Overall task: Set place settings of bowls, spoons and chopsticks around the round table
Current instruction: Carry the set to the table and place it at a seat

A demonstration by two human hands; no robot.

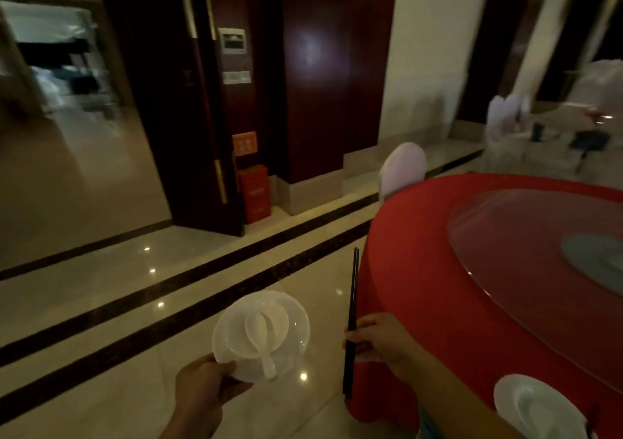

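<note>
My left hand [205, 388] grips the near rim of a white plate [296, 324] that carries a small white bowl [236, 334] with a white spoon [261, 337] lying in it, held out over the floor. My right hand [381, 337] is closed on a pair of black chopsticks [353, 303], held nearly upright beside the table's left edge. The round table [421, 286] wears a red cloth and fills the right side. On it, at the bottom right, lies a white plate with a bowl [536, 408], and dark chopsticks [591, 418] lie just right of it.
A glass turntable [526, 236] covers the table's middle. A white-covered chair [403, 168] stands at the table's far left edge. Dark wood wall panels and a red box [254, 192] line the back. Another laid table [573, 131] stands at the far right. Glossy tiled floor lies to the left.
</note>
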